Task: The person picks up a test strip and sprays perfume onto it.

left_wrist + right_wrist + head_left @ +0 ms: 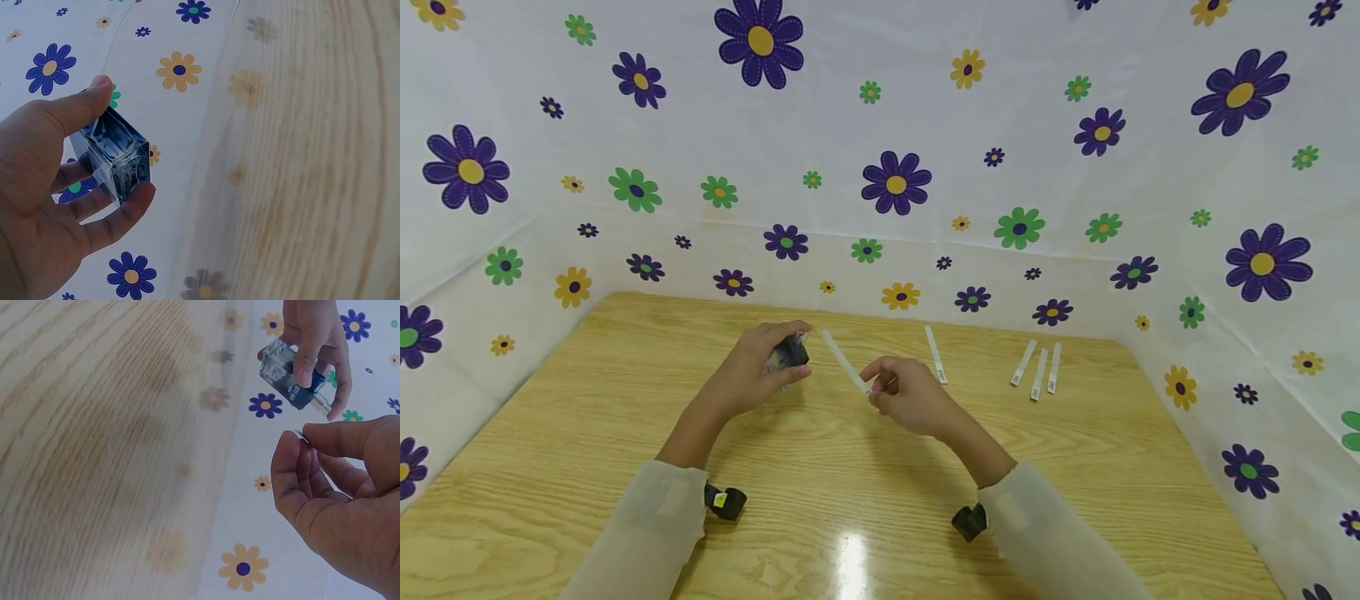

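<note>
My left hand (pixel 747 367) grips a glass perfume bottle (pixel 787 353), clear with dark blue, above the table. In the right wrist view the perfume bottle (pixel 289 374) is tilted, and a fingertip is at its silver spray top (pixel 321 403). The bottle's faceted glass base (pixel 122 156) shows in the left wrist view. My right hand (pixel 912 395) pinches the lower end of a white paper test strip (pixel 844 358) between thumb and finger. The strip's far end points up toward the bottle, a small distance apart from it. Its edge is barely seen in the right wrist view.
One white strip (pixel 936 354) lies on the wooden table (pixel 850 467) right of my right hand. Three more strips (pixel 1039 375) lie farther right, close together. A flower-patterned white cloth (pixel 820 133) stands around the back and sides.
</note>
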Tool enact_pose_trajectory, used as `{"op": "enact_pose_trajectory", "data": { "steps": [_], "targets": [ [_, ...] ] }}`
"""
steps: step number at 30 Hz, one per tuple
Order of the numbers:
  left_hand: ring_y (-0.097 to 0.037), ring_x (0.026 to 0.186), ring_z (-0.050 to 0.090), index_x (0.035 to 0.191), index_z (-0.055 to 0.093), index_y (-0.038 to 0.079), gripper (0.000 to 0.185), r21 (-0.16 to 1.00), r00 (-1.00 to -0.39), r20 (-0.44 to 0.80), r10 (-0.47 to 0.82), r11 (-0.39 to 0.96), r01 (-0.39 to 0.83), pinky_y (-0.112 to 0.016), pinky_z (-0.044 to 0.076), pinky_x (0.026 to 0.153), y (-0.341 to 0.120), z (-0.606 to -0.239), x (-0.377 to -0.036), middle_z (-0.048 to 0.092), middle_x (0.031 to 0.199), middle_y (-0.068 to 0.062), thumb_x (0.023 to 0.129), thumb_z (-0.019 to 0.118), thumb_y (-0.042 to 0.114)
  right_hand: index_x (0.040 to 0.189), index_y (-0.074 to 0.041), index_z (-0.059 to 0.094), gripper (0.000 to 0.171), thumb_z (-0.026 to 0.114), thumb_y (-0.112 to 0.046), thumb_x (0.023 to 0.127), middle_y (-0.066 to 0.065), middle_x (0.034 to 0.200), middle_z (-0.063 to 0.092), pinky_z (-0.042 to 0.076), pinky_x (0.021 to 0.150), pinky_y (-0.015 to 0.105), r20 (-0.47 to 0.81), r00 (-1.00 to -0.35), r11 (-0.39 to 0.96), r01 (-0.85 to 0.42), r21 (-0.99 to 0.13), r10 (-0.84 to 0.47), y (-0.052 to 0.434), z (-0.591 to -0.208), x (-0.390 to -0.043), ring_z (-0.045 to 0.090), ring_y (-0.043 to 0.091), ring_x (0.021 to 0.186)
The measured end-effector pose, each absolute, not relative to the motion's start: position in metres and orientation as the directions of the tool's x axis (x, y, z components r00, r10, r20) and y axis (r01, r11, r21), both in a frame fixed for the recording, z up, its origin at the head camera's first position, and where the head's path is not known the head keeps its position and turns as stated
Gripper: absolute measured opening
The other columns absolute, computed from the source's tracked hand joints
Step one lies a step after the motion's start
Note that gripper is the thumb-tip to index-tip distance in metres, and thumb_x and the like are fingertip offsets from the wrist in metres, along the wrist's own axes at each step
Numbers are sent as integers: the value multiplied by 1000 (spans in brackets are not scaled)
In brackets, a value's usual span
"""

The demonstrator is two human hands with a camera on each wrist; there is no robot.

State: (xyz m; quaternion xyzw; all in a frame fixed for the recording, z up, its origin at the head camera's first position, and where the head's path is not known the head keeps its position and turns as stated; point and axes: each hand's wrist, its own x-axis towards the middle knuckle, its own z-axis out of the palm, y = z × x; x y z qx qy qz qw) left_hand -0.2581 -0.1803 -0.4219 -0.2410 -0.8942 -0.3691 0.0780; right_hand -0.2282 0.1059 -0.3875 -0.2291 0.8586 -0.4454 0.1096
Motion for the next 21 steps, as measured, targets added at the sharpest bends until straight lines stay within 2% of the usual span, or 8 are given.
{"op": "enact_pose_trajectory", "data": {
  "steps": [21],
  "targets": [
    [-46, 135, 43, 146, 54, 26, 57, 586, -856, 377, 353, 625, 516, -68, 40, 104, -176, -422, -256, 52, 146, -15, 95, 76, 34, 117, 0, 66, 19, 62, 2, 99, 8, 89, 62, 55, 65, 30, 20, -867, 448, -277, -850, -498, 94, -391, -227, 64, 18, 76]
  ]
}}
